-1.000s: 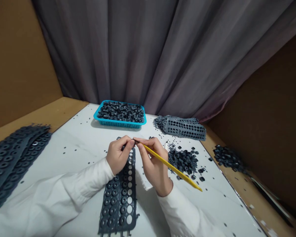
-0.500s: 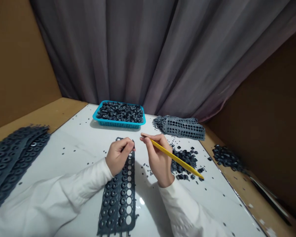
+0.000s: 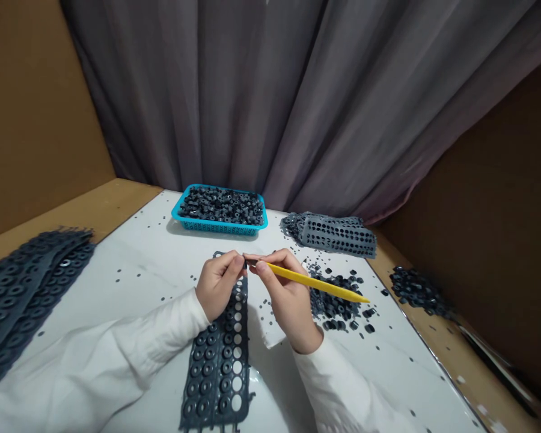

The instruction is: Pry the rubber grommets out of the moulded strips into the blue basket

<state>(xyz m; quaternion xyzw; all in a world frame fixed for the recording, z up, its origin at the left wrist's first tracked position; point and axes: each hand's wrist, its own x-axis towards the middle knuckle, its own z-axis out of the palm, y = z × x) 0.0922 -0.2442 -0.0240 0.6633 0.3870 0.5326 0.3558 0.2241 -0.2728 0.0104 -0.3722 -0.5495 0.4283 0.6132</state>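
Observation:
My left hand [image 3: 219, 282] is closed, thumb and forefinger pinching a small black rubber piece [image 3: 244, 263] that is mostly hidden by the fingertips. In my right hand [image 3: 293, 300] a slim yellow pen-like tool [image 3: 320, 284] is held like a pencil. Its dark tip meets the small piece at the left fingertips. Below both hands lies a dark rubber sheet [image 3: 214, 373] with rows of raised rings; along its right side runs a column of open holes. My left hand is over the sheet's far part.
A blue basket [image 3: 220, 227] full of small black rubber pieces stands at the back. Punched sheets [image 3: 340, 234] lie to its right, near a pile of black pieces [image 3: 338, 297]. More ringed sheets [image 3: 27, 294] lie left. Another black pile [image 3: 419, 291] rests on the right-hand ledge.
My right hand has brought the yellow tool's tip leftward to the small piece, and the tool now lies flatter. My left hand keeps its pinch in nearly the same place.

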